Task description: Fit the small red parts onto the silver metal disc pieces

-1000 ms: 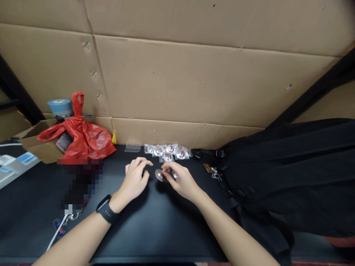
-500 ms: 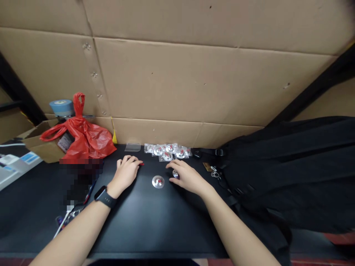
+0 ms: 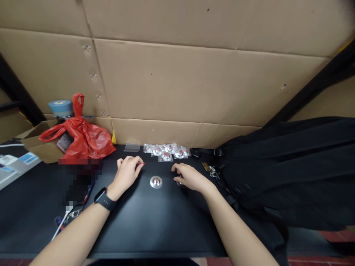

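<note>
Between my hands a round silver disc [image 3: 156,182] with a small red mark lies on the black table [image 3: 155,229]. My left hand [image 3: 128,172], with a dark watch on the wrist, pinches a small red piece [image 3: 144,163] at its fingertips, left of the disc. To the right, my right hand [image 3: 190,176] has curled fingers over a second silver disc [image 3: 181,183], which is mostly hidden under them. Whether the fingers grip that disc or only touch it is unclear. Several silver discs in clear wrappers [image 3: 167,149] lie in a cluster beyond my hands.
A red plastic bag [image 3: 90,138] and an open cardboard box [image 3: 44,151] stand at the left. Keys [image 3: 213,173] lie beside a large black backpack [image 3: 294,166] on the right. A cardboard wall [image 3: 172,81] rises behind the table.
My right hand has moved slightly right and nearer to me, and the disc under it has shifted the same way. My left fingers have drawn together on the red piece.
</note>
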The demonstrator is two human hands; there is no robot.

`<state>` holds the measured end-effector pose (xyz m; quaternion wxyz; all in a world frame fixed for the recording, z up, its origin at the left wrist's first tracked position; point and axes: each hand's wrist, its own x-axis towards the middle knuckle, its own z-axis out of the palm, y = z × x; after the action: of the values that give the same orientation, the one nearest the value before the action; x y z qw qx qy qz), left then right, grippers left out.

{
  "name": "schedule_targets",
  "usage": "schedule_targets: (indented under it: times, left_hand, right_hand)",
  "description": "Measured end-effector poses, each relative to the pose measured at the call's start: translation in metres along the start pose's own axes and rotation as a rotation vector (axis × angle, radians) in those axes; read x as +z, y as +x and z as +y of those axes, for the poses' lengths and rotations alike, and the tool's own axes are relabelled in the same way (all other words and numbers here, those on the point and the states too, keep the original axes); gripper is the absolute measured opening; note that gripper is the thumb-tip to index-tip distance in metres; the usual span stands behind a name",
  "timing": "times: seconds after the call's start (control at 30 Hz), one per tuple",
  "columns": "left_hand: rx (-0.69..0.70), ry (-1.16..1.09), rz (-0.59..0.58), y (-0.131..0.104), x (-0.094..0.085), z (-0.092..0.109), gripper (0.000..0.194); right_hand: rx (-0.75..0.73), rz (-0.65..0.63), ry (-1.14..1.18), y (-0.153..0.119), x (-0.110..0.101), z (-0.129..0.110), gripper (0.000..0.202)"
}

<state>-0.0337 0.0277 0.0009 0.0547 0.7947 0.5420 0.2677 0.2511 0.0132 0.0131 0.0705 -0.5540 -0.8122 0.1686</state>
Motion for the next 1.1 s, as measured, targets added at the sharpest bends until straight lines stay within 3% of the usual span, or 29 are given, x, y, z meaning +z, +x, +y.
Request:
schedule_targets:
  times: [0.07,0.23,0.37,0.6,0.77,0.93,1.1]
  left_hand:
    - [0.021,-0.007,0.003,0.000,-0.001,0.002,0.012]
    - [0.043,-0.005,0.023,-0.001,-0.002,0.005,0.014]
    - [0.031,-0.036,0.009,-0.002,-0.001,0.007,0.013]
    - [0.033,-0.088,-0.022,-0.005,-0.001,0.014,0.009]
    - [0.024,-0.121,-0.026,-0.006,0.000,0.015,0.010]
    - [0.002,-0.152,-0.028,-0.005,-0.001,0.016,0.015]
    - [-0.019,-0.180,-0.061,-0.004,-0.005,0.023,0.013]
  right_hand:
    - [0.012,-0.012,-0.002,-0.004,-0.004,-0.001,0.028]
    - [0.035,-0.066,0.013,-0.011,-0.013,0.006,0.050]
    - [0.031,-0.075,0.034,-0.010,-0.012,0.011,0.043]
    - [-0.018,-0.050,0.054,-0.014,-0.014,-0.003,0.040]
    - [-0.088,-0.077,0.015,-0.015,-0.015,-0.013,0.057]
    - [-0.077,-0.007,-0.112,-0.013,-0.011,-0.024,0.048]
    - [-0.169,0.057,-0.118,-0.012,-0.010,-0.031,0.040]
